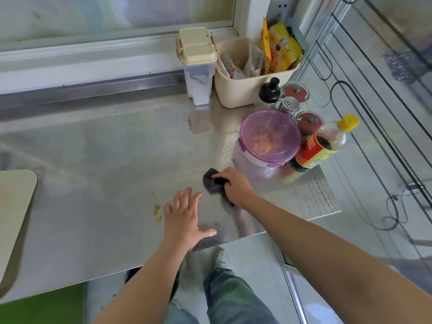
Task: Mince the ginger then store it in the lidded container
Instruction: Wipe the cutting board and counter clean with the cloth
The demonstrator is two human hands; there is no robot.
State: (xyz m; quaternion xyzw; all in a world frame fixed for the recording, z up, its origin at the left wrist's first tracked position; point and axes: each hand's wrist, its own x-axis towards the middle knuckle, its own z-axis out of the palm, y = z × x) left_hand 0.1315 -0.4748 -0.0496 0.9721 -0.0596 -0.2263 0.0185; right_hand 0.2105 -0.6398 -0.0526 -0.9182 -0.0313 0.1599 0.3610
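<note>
Judging by the tabletop (105,148), the task looks nearly done: the minced ginger (261,142) lies inside the lidded container (284,127), lid on. The right hand (235,187) grips a dark cloth (210,181). The left hand (182,218) is spread open beside ginger scraps (157,212) not yet wiped.
</note>
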